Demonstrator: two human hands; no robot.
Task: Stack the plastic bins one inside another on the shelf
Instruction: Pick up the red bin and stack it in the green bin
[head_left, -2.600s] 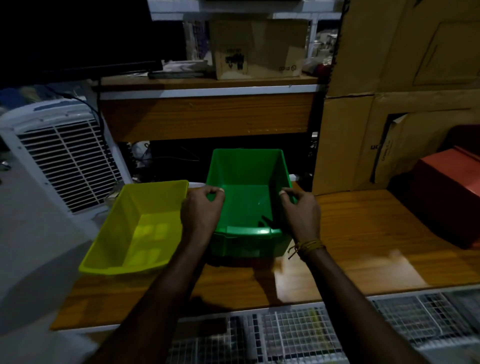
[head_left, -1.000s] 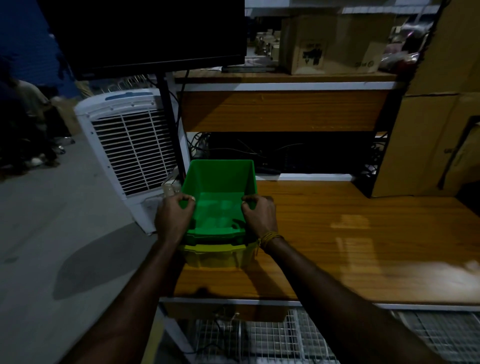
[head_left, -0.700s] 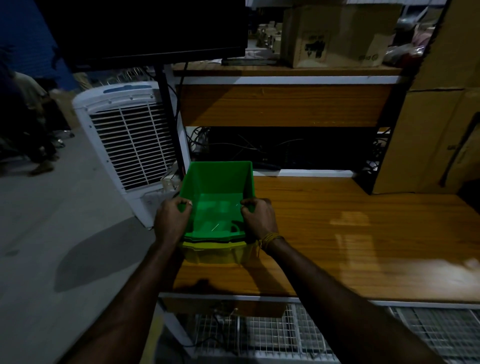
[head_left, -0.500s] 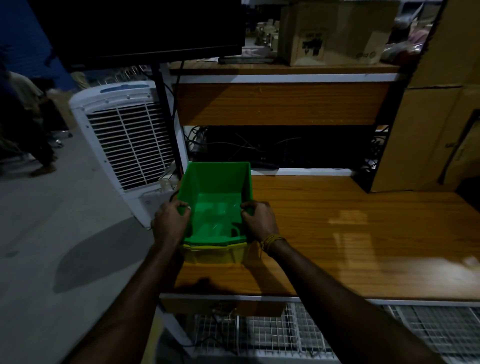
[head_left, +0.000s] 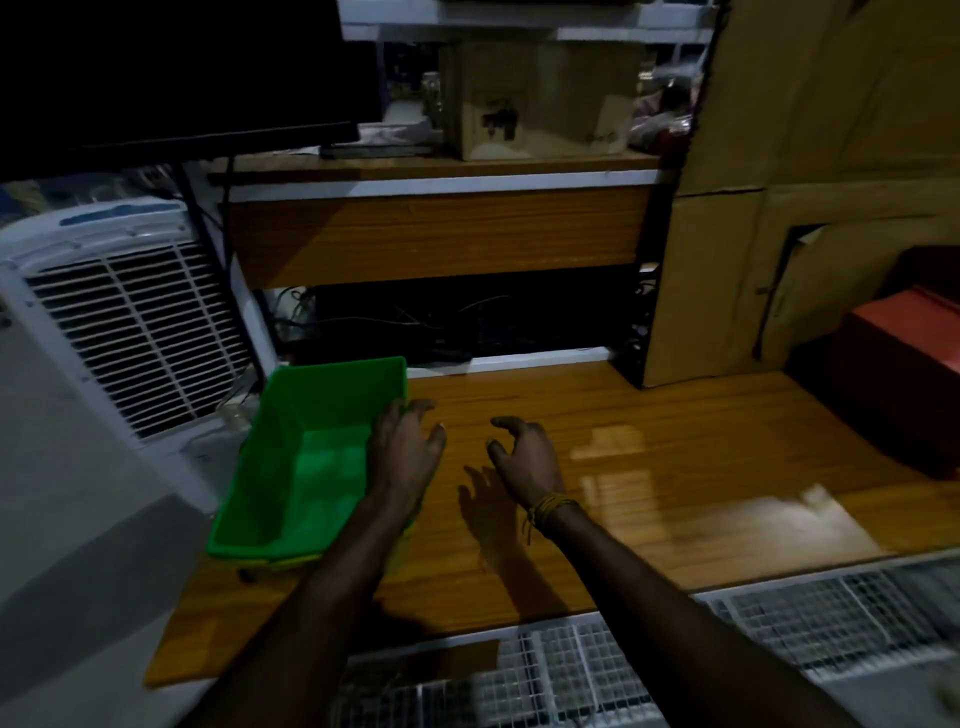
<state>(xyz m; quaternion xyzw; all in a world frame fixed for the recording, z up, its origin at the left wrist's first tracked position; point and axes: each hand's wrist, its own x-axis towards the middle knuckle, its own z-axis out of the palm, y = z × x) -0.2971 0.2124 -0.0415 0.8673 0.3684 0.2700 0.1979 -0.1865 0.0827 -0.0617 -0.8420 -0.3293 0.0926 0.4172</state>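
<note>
A green plastic bin (head_left: 306, 457) sits nested inside a yellow bin (head_left: 291, 561) at the left end of the wooden shelf (head_left: 649, 467); only a thin yellow strip shows under the green rim at the front. My left hand (head_left: 402, 452) hovers over the green bin's right wall, fingers spread, holding nothing. My right hand (head_left: 522, 457) is above the bare shelf to the right of the bins, fingers apart and empty, with a yellow thread band on the wrist.
A white air cooler (head_left: 124, 317) stands left of the shelf. Cardboard sheets (head_left: 753, 234) lean at the back right, and a red box (head_left: 904, 374) sits at the right end. A cardboard box (head_left: 540, 98) rests on the upper shelf. Wire mesh (head_left: 571, 670) lies below.
Both hands have let go of the green bin's side walls and moved right. The nested bins stay at the shelf's left end. The view has swung to the right.
</note>
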